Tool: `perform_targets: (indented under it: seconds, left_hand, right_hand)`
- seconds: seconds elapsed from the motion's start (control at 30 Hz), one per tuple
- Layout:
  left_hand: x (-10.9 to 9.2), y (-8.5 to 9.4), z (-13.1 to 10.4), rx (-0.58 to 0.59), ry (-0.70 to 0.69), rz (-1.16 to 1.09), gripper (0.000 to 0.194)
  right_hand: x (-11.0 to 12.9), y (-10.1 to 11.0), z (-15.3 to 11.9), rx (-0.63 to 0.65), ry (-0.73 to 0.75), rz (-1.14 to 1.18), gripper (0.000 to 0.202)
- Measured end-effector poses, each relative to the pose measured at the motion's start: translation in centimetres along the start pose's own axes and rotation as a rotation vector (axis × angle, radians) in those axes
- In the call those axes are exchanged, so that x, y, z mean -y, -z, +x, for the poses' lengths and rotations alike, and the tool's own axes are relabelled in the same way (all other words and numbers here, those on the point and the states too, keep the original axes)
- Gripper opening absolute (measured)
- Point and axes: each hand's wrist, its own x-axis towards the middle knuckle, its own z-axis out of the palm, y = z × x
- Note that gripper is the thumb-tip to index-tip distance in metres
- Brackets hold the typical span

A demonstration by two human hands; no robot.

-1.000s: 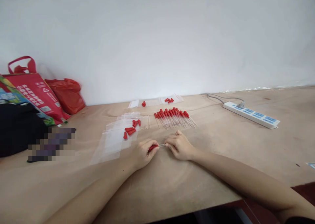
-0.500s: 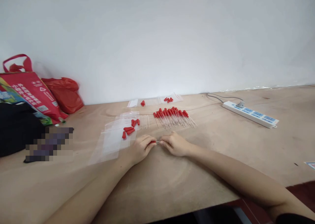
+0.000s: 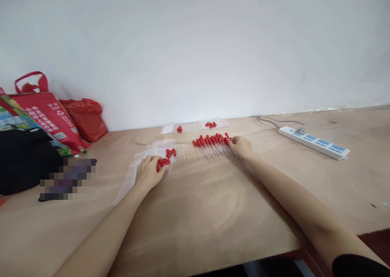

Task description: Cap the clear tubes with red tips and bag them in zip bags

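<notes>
My left hand [image 3: 151, 172] is over a clear plastic bag [image 3: 129, 179], its fingers apart around several loose red rubber bulbs [image 3: 164, 162]. At the right end of a row of glass droppers with red bulbs [image 3: 210, 143], my right hand [image 3: 239, 146] has its fingers closed on a dropper, whose glass tube is mostly hidden. Several bare glass tubes [image 3: 183, 152] lie between the bag and the row.
Farther back are another clear bag [image 3: 191, 126] and more red bulbs [image 3: 211, 124]. A white power strip [image 3: 313, 142] lies at the right. Red bags [image 3: 87, 118], a black cloth [image 3: 27, 161] and a blurred dark object [image 3: 68, 179] occupy the left.
My hands have parted from the dropper parts they held together. The left moved left to the loose bulbs; the right moved up and right to the row's end with a dropper.
</notes>
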Motion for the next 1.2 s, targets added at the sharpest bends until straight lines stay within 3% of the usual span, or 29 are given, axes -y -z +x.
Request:
perform_targets:
  seconds: [0.13, 0.3, 0.73, 0.9, 1.0, 1.2]
  left_hand:
    - [-0.3, 0.0, -0.1, 0.052, 0.014, -0.013, 0.023]
    - [-0.4, 0.1, 0.0, 0.099, 0.058, -0.057, 0.02]
    - [-0.2, -0.2, 0.2, 0.068, 0.069, -0.052, 0.017]
    - [0.0, -0.6, 0.5, 0.055, 0.077, -0.062, 0.024]
    - [0.1, -0.8, 0.5, 0.057, 0.061, -0.084, 0.025]
    - [0.2, -1.1, 0.3, 0.024, -0.055, -0.201, 0.021]
  right_hand:
    - [-0.1, -0.8, 0.1, 0.017, 0.02, -0.015, 0.024]
    - [0.1, -1.2, -0.1, -0.055, 0.065, -0.049, 0.024]
    - [1.1, -1.1, -0.4, -0.045, 0.022, -0.084, 0.026]
    - [5.3, -1.6, -2.7, -0.034, 0.261, 0.01, 0.024]
    - [8.9, -2.8, -4.3, 0.082, 0.399, -0.01, 0.022]
    - [14.3, -5.4, -4.6, 0.24, 0.21, -0.062, 0.024]
